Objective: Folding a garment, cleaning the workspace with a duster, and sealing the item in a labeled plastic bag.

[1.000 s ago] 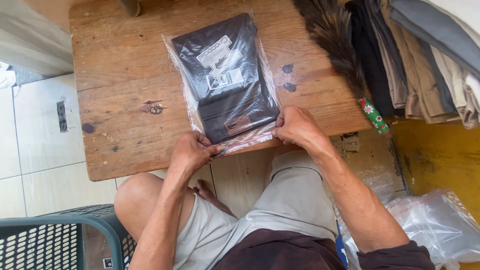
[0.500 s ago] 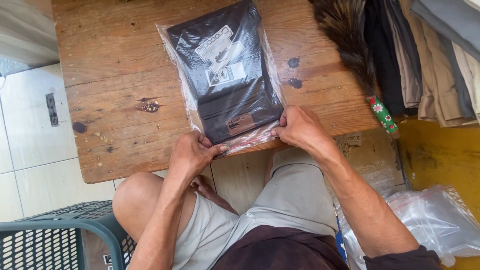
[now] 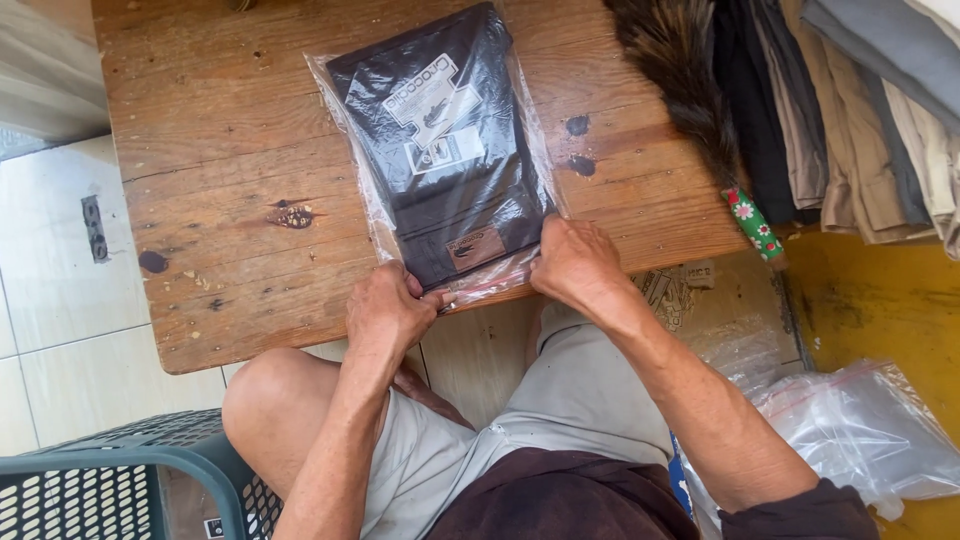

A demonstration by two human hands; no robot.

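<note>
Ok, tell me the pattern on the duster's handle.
Green with red and white flowers on the duster's handle, clearest in the head view.

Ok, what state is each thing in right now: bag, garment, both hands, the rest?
plastic bag: flat on the wooden table, near edge pinched, seal not clearly closed
dark garment: folded, inside the bag
left hand: gripping the bag's near-left corner
right hand: gripping the bag's near-right corner
feather duster: lying on the table
clothes pile: folded, stacked
spare bags: loose on the floor
basket: upright, contents unclear

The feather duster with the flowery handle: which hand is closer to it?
Right. The right hand pinches the bag's corner, nearer the feather duster; the left hand grips the bag farther away.
</note>
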